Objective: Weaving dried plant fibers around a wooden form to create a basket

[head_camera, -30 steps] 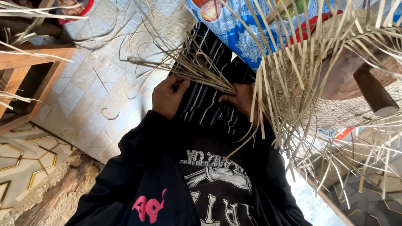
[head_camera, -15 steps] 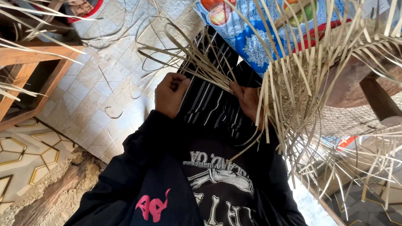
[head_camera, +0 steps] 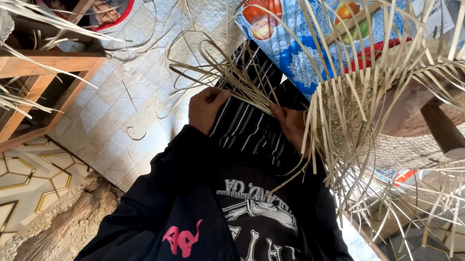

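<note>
Hands closed on straw: left hand (head_camera: 205, 108) curled around a bundle of flat, pale straw strips (head_camera: 223, 74), right hand (head_camera: 292, 126) pinched on the same strips where they joined the woven straw piece (head_camera: 407, 134). Fanned out stiff and thin toward far left from that grip, bundle lying over striped dark trousers (head_camera: 243, 127). Draped over a rounded wooden block (head_camera: 433, 116) at right, loose ends hanging in ragged fringe. Glossy blue plastic sheet printed with fruit (head_camera: 285, 28) behind. Pale tiled floor (head_camera: 110, 101) beneath; wooden frame (head_camera: 26, 66) far left.
</note>
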